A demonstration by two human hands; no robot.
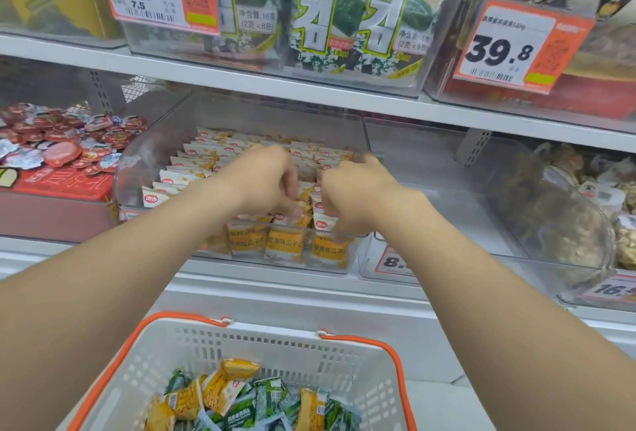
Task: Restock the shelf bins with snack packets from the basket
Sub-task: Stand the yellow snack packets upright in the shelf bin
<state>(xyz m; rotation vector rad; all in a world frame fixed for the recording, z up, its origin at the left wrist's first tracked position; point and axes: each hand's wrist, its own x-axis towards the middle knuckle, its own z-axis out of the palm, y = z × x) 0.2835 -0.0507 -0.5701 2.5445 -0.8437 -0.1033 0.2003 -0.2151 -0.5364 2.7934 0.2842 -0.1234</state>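
Yellow snack packets (285, 244) stand packed to the front edge of the clear bin (137, 169). The left hand (272, 179) and right hand (351, 189) pinch some there. Forcing them in risks a spill over that edge. The basket (275, 351) holds more.

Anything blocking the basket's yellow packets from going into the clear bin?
Nothing visible: the clear plastic bin is open-topped above the white slotted basket of yellow packets; only the left hand and right hand are inside it.
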